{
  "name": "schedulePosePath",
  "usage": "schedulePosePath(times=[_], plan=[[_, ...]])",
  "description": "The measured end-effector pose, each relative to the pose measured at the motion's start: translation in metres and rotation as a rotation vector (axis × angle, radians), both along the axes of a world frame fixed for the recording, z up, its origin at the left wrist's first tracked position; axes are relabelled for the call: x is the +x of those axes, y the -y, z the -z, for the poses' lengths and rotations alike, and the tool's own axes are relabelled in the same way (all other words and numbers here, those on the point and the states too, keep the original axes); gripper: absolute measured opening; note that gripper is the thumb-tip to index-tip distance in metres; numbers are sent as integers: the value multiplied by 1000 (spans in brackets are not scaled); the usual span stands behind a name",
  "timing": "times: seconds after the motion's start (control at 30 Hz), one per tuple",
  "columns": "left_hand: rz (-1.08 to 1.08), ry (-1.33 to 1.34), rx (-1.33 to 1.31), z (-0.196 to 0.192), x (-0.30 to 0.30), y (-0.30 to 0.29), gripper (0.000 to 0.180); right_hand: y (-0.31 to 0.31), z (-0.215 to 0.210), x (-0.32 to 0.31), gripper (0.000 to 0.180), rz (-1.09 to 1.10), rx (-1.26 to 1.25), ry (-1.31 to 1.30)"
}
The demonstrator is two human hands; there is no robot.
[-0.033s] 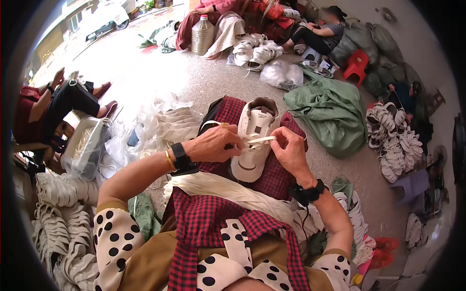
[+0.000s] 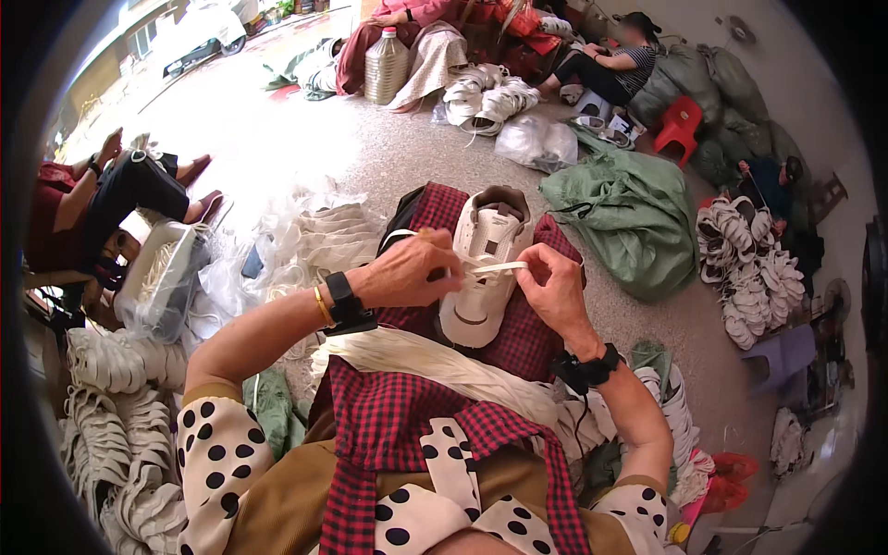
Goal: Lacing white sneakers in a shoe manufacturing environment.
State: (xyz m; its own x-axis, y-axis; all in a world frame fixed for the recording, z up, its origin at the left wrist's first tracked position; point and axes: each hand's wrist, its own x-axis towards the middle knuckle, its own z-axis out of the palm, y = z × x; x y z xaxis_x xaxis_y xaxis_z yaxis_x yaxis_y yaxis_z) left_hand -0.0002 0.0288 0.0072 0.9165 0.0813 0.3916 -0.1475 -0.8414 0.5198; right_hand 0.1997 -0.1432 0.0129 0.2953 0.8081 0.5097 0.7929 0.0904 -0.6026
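Note:
A white and beige sneaker [image 2: 474, 310] lies across my lap on a red-and-black checked apron [image 2: 435, 211], its toe toward me. My right hand [image 2: 553, 285] pinches a flat cream shoelace [image 2: 500, 268] between thumb and forefinger, just right of the eyelets. Over the shoe's left side, my left hand [image 2: 409, 268] has its fingers curled, slightly smeared by motion. A loop of lace shows beyond its knuckles, and the fingertips are at the lace; their exact grip is partly hidden. A thick bundle of cream laces [image 2: 425, 365] lies over my lap below the shoe.
Stacked shoe uppers [image 2: 125, 444] lie at the left, beside a clear bin [image 2: 166, 277]. A green sack [image 2: 629, 222] sits ahead to the right, with piled shoes [image 2: 749, 268] beyond. Co-workers sit at the far left and the back, near a red stool [image 2: 678, 128].
My left hand has shifted slightly up and is more blurred. The right hand and the sneaker stay in place.

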Motion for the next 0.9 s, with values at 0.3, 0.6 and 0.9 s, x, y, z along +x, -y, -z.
schedulePosePath(times=[0.3, 0.6, 0.9], plan=[[-132, -56, -239, 7, 17, -28, 19, 3, 4, -6, 12, 81, -29, 138], [-384, -119, -182, -14, -39, -95, 27, -16, 3, -6, 34, -82, -148, 204], [-216, 195, 8, -3, -13, -40, 23, -19, -12, 5, 20, -218, -236, 110]])
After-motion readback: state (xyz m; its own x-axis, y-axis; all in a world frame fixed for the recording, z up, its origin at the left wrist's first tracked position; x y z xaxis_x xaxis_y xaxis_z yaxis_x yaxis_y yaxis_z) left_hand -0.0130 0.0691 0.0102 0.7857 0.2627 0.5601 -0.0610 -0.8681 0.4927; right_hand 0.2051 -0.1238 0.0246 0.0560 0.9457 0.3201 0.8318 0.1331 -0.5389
